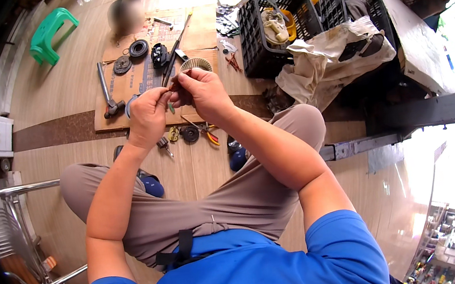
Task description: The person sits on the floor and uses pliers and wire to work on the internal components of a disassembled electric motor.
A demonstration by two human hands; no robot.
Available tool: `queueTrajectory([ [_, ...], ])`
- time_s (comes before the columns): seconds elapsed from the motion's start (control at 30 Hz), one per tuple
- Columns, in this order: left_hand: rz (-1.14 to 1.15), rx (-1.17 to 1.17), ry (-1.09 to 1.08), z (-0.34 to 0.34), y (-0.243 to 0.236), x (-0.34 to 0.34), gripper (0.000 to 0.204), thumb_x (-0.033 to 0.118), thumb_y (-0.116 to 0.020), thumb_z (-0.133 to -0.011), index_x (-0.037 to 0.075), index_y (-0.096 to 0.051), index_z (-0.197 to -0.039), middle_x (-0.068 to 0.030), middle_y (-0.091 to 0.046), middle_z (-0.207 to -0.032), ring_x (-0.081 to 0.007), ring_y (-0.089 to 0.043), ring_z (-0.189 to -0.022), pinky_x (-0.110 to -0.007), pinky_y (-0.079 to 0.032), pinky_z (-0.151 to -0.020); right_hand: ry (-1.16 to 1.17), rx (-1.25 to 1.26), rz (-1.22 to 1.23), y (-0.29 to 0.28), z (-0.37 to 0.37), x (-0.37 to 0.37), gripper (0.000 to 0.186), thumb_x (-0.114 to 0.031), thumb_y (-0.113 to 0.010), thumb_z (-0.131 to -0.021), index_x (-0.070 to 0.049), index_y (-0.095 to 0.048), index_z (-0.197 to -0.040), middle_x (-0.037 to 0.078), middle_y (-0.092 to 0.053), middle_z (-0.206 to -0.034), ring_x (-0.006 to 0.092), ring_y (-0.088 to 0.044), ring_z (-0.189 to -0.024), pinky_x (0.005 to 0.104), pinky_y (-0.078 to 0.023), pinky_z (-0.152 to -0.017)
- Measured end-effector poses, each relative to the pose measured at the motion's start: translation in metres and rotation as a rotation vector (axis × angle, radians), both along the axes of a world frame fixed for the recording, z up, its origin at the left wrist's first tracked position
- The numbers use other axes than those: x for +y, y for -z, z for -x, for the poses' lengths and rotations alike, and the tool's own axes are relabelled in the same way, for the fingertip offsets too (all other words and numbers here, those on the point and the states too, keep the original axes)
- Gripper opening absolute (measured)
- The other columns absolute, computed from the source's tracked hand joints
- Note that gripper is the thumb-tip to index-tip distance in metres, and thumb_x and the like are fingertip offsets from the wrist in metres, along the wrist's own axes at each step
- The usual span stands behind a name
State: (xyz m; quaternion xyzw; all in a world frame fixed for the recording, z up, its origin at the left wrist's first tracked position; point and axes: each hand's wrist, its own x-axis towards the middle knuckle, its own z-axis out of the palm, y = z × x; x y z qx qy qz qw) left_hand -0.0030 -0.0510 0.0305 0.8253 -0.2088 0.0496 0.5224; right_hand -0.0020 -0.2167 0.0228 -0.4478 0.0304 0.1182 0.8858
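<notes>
My left hand (pixel 148 115) and my right hand (pixel 203 93) meet in front of me above a cardboard sheet (pixel 100 115). Both are closed in a pinch around something small and dark, mostly covered by the fingers. Just beyond the right hand lies a pale ribbed round part (pixel 197 64). A long dark rod (pixel 174 54) slants away behind the fingers. Farther back on the cardboard are a black ring (pixel 138 48), a grey disc (pixel 122 65) and a black housing-like part (pixel 159 55). A hammer (pixel 105 86) lies at the left.
Nearer my feet are pliers with red and yellow handles (pixel 212 137), a black round part (pixel 190 134) and a small metal part (pixel 165 145). Black crates (pixel 258 46) with a dirty cloth (pixel 336 50) stand at right. A green stool (pixel 55 32) and metal-framed chair (pixel 21 189) are left.
</notes>
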Motion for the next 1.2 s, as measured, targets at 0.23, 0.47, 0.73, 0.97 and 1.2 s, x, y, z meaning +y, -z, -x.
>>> queueTrajectory([
  [0.23,-0.104,-0.063,-0.020,-0.003,0.000,0.005,0.011,0.004,-0.061,-0.089,-0.005,-0.064,-0.094,-0.0186,-0.064,-0.079,-0.0275,-0.063,-0.069,-0.033,-0.048,-0.064,0.047,0.008,0.222,-0.012,-0.002,-0.014,0.018,-0.012,-0.055,-0.098,0.005,-0.062,-0.094,0.011,-0.067,-0.081,0.0167,-0.066,-0.064,0.0291,-0.056,-0.057],
  [0.47,-0.141,-0.059,0.000,-0.003,-0.002,0.009,0.010,0.005,-0.061,-0.088,-0.003,-0.065,-0.093,-0.0210,-0.064,-0.083,-0.0315,-0.065,-0.075,-0.036,-0.049,-0.066,0.054,0.022,0.207,-0.012,0.002,-0.015,0.017,-0.011,-0.059,-0.096,0.004,-0.064,-0.093,0.010,-0.068,-0.080,0.0151,-0.066,-0.063,0.0293,-0.056,-0.056],
  [0.73,-0.324,-0.212,-0.061,-0.012,-0.019,0.036,0.039,0.022,-0.061,-0.095,0.002,-0.057,-0.128,-0.0187,-0.068,-0.105,-0.0296,-0.066,-0.094,-0.036,-0.050,-0.080,0.294,-0.086,0.473,-0.005,-0.021,-0.075,0.017,-0.012,-0.064,-0.092,0.004,-0.068,-0.097,0.003,-0.063,-0.070,0.0093,-0.054,-0.054,0.0240,-0.044,-0.050],
  [0.97,-0.056,0.062,-0.055,-0.027,-0.106,0.097,0.043,0.027,-0.059,-0.097,0.003,-0.054,-0.133,-0.0147,-0.068,-0.110,-0.0164,-0.063,-0.093,-0.033,-0.049,-0.075,0.463,0.264,0.659,0.073,-0.029,-0.132,0.015,0.000,-0.053,-0.087,0.008,-0.060,-0.098,0.013,-0.062,-0.076,0.0215,-0.063,-0.058,0.0330,-0.053,-0.049],
  [1.2,-0.499,0.134,-0.004,-0.093,-0.032,0.144,0.043,0.024,-0.059,-0.097,0.000,-0.053,-0.133,-0.0157,-0.068,-0.106,-0.0188,-0.063,-0.089,-0.034,-0.049,-0.075,0.469,0.603,0.835,0.152,-0.021,-0.156,0.014,0.009,-0.048,-0.086,0.009,-0.059,-0.094,0.015,-0.057,-0.071,0.0261,-0.060,-0.056,0.0361,-0.048,-0.045],
])
